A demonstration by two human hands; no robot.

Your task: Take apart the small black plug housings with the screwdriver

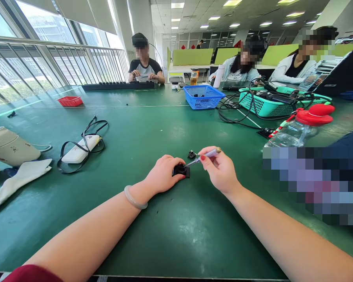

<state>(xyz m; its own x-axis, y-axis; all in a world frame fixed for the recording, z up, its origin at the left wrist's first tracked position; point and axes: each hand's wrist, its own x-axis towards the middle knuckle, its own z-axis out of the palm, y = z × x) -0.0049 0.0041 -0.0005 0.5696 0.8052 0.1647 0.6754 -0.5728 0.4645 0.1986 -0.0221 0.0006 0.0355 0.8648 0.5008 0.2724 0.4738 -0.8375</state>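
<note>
My left hand [164, 174], with a pale bangle [135, 199] at its wrist, grips a small black part [181, 170] against the green tabletop. Between the fingers and thumb of my right hand [220, 168] is a slim screwdriver [206, 155], held at a slant. Its tip points down to the left and meets the black part, or lies just over it; I cannot tell which. Just beyond lies a small cluster of black pieces [191, 154]. What the black part is does not show, as my left fingers cover some of it.
To the left lie a white device with a black strap [84, 149] and a red tray [70, 101]. Ahead stand a blue basket [204, 98] and a teal basket [264, 105] with cables. A red-capped bottle [297, 129] is at right. Several people sit around the table.
</note>
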